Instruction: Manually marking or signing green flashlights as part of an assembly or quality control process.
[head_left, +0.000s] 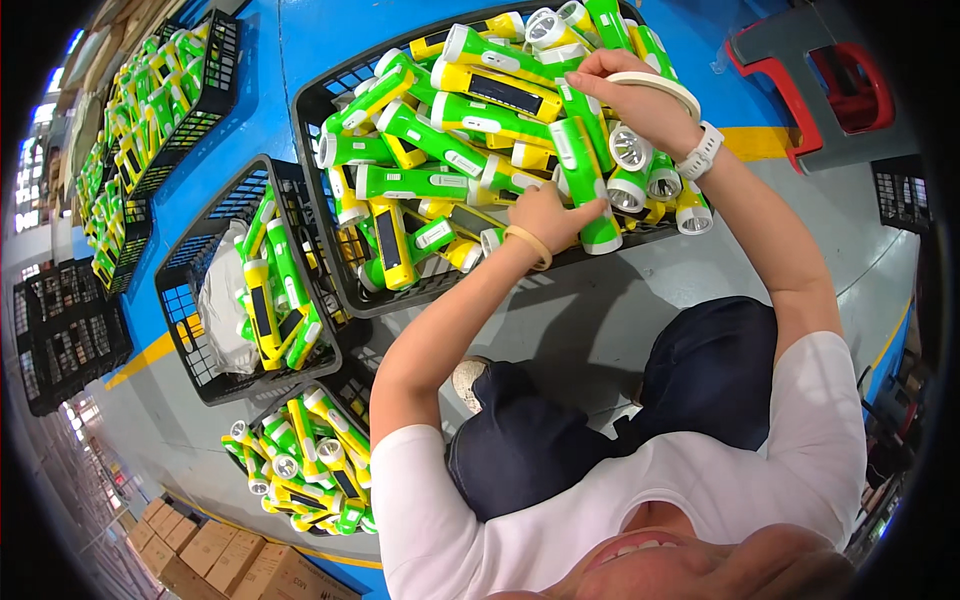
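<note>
My left hand point(548, 215) grips a green-and-yellow flashlight point(583, 190) by its side, thumb across the body, at the near edge of a large black crate point(420, 300) heaped with similar flashlights. A tan band circles my left wrist. Just above the held flashlight, my right hand point(640, 105) is closed, its fingertips beside the upright green flashlight point(583, 105) behind; what they pinch is too small to make out. A cream-coloured ring point(655, 85), perhaps a tape roll, loops round the right hand. Below it sits a white watch point(702, 150). Several lamp heads point(628, 148) face up near that wrist.
A smaller black crate point(210, 385) on the left holds flashlights and a whitish bag point(228, 310). Nearer stands another flashlight-filled crate point(300, 465). Stacked crates point(70, 330), cardboard boxes point(225, 550) and a grey-red stool point(820, 90) stand around on the blue-grey floor.
</note>
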